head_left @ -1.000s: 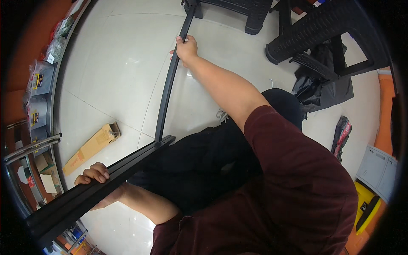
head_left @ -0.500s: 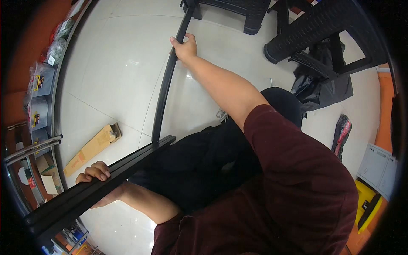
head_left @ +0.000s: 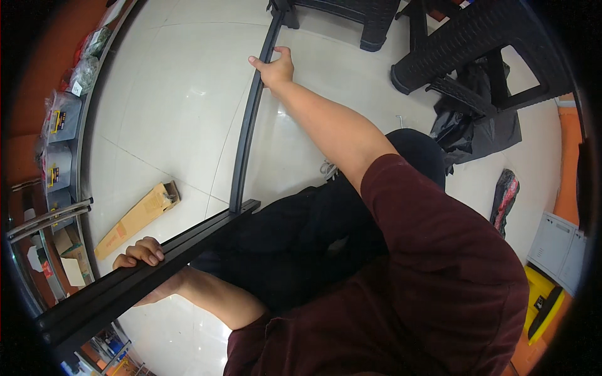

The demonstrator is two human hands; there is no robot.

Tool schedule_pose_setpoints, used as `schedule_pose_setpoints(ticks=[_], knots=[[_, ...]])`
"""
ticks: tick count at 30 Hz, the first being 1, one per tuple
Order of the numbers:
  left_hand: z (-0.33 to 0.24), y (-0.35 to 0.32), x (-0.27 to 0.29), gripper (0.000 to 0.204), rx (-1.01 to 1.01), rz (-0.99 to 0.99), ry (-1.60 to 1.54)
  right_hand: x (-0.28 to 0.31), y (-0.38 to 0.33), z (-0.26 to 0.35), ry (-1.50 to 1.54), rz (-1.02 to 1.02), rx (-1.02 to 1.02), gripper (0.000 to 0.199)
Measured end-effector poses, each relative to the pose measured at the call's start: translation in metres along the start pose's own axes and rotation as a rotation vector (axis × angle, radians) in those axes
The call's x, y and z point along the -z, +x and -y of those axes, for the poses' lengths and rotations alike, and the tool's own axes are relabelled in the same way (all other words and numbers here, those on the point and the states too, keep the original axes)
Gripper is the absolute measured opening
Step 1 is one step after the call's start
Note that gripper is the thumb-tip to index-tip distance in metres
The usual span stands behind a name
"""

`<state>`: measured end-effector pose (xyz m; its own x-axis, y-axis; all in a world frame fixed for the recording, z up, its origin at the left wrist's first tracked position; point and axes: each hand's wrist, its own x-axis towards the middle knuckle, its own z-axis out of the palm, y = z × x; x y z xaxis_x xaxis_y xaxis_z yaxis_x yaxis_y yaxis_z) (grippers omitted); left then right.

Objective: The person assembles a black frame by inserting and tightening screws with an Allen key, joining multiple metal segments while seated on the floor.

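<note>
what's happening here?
A person is handling two long black rails over a pale tiled floor. The right hand grips the far rail, which runs away toward some black plastic stools. The left hand curls its fingers over the near rail, which lies crosswise. The two rails meet at a corner, roughly at a right angle. A flat cardboard box lies on the floor nearby.
</note>
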<state>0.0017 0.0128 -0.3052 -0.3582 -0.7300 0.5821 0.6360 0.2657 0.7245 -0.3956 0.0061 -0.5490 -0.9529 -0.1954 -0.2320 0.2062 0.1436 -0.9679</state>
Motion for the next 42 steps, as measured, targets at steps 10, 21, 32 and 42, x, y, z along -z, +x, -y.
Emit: schedule_pose_setpoints(ticks=[10, 21, 32, 42], knots=[[-0.006, -0.005, -0.003, 0.062, -0.040, -0.115, 0.036, 0.005, -0.024, 0.016, -0.011, 0.091, -0.034, 0.081], [0.010, -0.008, -0.022, 0.058, -0.070, -0.243, 0.073, 0.002, 0.008, -0.010, -0.059, -0.028, 0.064, 0.075], [0.004, -0.012, -0.018, 0.061, -0.058, -0.255, 0.101, 0.004, 0.003, -0.003, -0.094, -0.025, 0.055, 0.078], [0.004, -0.012, -0.016, 0.060, -0.076, -0.246, 0.045, 0.015, -0.017, 0.037, -0.078, 0.100, 0.020, 0.061]])
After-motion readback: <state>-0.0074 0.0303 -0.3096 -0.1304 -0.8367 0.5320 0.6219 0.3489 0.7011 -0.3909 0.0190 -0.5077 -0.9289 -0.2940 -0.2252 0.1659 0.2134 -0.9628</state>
